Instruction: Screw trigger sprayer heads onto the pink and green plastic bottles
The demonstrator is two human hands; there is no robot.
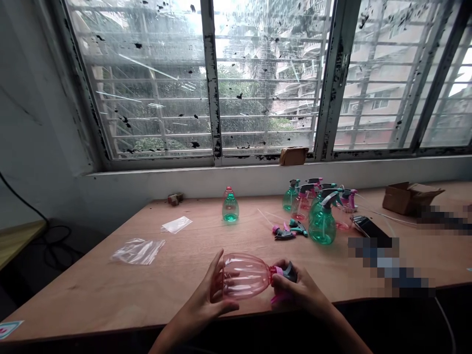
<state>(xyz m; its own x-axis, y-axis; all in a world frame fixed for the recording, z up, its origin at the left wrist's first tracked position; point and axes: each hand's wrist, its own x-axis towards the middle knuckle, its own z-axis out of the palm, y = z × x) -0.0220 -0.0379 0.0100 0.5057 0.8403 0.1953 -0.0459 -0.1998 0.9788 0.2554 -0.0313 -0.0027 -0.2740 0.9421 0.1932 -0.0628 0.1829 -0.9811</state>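
Observation:
A clear pink spray bottle lies on its side in the air above the table's front edge, base to the left. My left hand cups its base end loosely, with some fingers seen through the plastic and the thumb below. At the neck, my right hand is closed round the pink and dark grey spray head. The head sits on the bottle's neck; I cannot tell how tightly. Beyond my hands, two loose spray heads lie on the table.
A green bottle without a head stands before a pink one. Several green and pink bottles with spray heads stand at right. A phone, a cardboard box, a plastic bag and a white packet lie on the table.

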